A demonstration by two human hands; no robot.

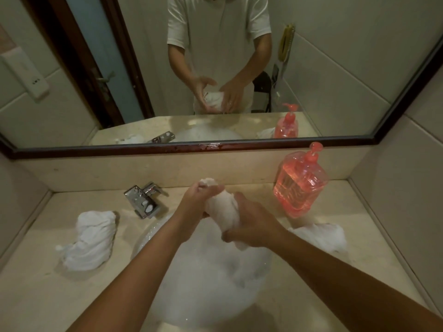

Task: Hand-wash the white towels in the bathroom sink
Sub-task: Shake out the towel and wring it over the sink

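Towel [221,209], twisted, held above the foamy sink [208,291]; left hand [200,200] and right hand [251,226] fingers clamped around it.

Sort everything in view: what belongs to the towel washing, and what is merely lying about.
Job: twisted towel gripped by left hand and right hand; foamy sink; left counter towel; right counter towel; pink soap bottle; tap.
Lying about: mirror; white wall unit and yellow brush, both seen reflected.
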